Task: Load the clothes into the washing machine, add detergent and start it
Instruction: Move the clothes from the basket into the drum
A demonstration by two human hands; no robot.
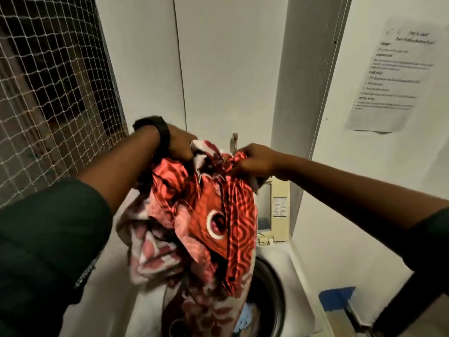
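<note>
A white front-loading washing machine sits low against a white wall, its round drum opening dark, with blue cloth visible inside. Held up above it hangs a large bundle of red, pink and white patterned fabric, its lower end dangling at the opening. The cloth looks soft, light and floppy, likely to spill folds, so gathering it near the top suits it. The left hand, with a black band at the wrist, is clenched on the bundle's upper left; the right hand pinches its upper right, the hands apart
</note>
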